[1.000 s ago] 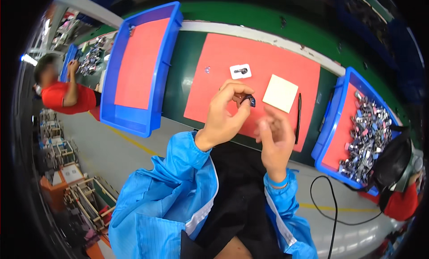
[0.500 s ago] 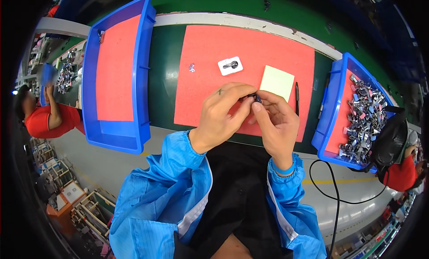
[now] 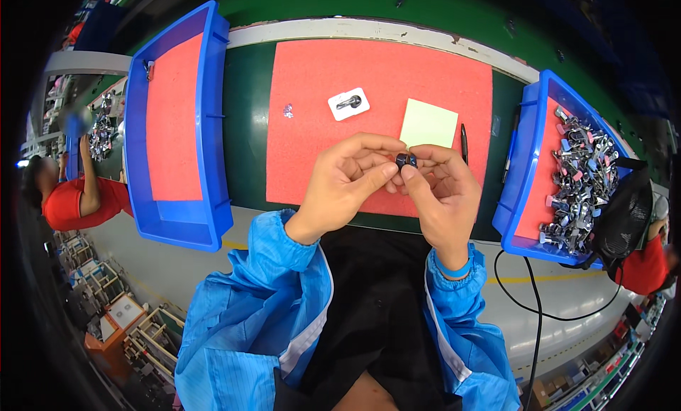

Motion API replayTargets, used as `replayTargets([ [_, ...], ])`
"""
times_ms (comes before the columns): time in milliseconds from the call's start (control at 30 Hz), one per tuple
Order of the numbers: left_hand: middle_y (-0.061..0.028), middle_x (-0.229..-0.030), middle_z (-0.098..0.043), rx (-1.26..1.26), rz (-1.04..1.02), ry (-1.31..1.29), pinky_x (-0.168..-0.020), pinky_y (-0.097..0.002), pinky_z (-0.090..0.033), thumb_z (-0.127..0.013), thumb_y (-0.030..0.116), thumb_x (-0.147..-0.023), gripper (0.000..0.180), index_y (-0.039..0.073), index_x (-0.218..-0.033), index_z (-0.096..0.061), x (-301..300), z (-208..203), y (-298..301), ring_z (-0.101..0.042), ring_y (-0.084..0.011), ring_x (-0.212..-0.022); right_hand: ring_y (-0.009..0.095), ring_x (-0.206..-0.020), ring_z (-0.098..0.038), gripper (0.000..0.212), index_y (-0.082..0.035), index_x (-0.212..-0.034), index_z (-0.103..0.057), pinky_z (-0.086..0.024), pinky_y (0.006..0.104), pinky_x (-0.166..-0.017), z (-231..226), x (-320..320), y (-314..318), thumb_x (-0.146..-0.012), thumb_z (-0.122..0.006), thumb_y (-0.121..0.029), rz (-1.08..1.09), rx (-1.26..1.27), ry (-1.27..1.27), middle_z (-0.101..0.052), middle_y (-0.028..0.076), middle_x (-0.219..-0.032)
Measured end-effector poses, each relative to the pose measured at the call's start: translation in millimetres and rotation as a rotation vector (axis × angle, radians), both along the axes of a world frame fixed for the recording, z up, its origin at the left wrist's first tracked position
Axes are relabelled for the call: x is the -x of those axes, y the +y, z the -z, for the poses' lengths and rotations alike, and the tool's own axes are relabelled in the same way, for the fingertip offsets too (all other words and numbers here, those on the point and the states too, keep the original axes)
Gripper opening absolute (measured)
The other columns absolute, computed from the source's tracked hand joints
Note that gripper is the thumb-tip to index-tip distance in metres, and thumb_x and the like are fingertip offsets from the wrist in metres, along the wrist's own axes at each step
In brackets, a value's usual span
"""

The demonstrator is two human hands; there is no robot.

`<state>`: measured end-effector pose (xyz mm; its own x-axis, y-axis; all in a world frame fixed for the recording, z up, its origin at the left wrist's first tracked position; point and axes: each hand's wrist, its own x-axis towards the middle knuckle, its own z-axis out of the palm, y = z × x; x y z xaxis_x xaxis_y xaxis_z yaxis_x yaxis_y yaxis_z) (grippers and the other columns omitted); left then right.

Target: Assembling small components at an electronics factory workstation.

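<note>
Over the near part of the red mat (image 3: 305,155), my left hand (image 3: 347,180) and my right hand (image 3: 447,194) meet at the fingertips. Between their thumbs and forefingers they pinch a small, shiny black part (image 3: 406,160), with a bluish glint on its right side. Its exact kind cannot be made out, and the fingers cover its edges. Beyond the hands, a black earbud-shaped piece with a stem (image 3: 349,103) lies on a small white holder (image 3: 362,108). A pad of pale yellow sticky notes (image 3: 429,123) lies just past my right fingertips.
A black pen (image 3: 464,143) lies right of the notes, and tiny clear bits (image 3: 288,111) lie at the mat's left. Blue bins flank the mat: a red-lined left one (image 3: 214,127) and a right one (image 3: 521,170) heaped with small clipped parts (image 3: 582,184). A black cable (image 3: 537,319) hangs at right.
The view has shifted slightly. My left hand has turned and its fingers have shifted, so more of the black part shows between the fingertips. Both hands still hold it.
</note>
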<state>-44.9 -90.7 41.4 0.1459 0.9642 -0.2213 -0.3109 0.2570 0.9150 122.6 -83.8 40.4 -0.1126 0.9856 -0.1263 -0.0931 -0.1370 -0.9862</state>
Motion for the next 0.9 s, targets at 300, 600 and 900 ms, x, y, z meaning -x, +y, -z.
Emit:
replayTargets([
  [300,-0.0142,-0.104,-0.071,-0.257,-0.039,0.354,-0.081,-0.0321,-0.055,-0.066,-0.004,-0.094,0.020,-0.006,-0.114,-0.065,-4.9,4.8,-4.9,-0.067,-0.0189,-0.092,0.017,-0.084,-0.070,0.024,0.009,-0.117,-0.063,-0.059,0.0282,-0.074,-2.5,-8.1,-5.1,-0.095,-0.066,0.003,-0.052,0.003,0.010,-0.071,0.015,-0.099],
  [600,-0.0168,-0.102,-0.070,-0.526,-0.060,0.535,-0.083,-0.0335,-0.054,-0.069,-0.008,-0.088,0.019,-0.005,-0.106,-0.068,-3.5,3.3,-7.1,-0.068,-0.0242,-0.094,0.020,-0.084,-0.072,0.022,0.010,-0.117,-0.065,-0.060,0.0303,-0.076,-3.1,-12.4,-8.3,-0.097,-0.064,0.002,-0.069,0.066,0.156,-0.072,0.018,-0.098],
  [900,-0.0165,-0.101,-0.070,-0.490,0.003,0.516,-0.081,-0.0322,-0.055,-0.070,-0.008,-0.087,0.018,-0.005,-0.105,-0.070,-2.3,5.3,2.3,-0.069,-0.0241,-0.092,0.018,-0.090,-0.072,0.022,0.008,-0.117,-0.065,-0.061,0.0301,-0.079,3.3,-14.5,-8.9,-0.097,-0.065,0.001,-0.039,0.045,0.143,-0.073,0.015,-0.099],
])
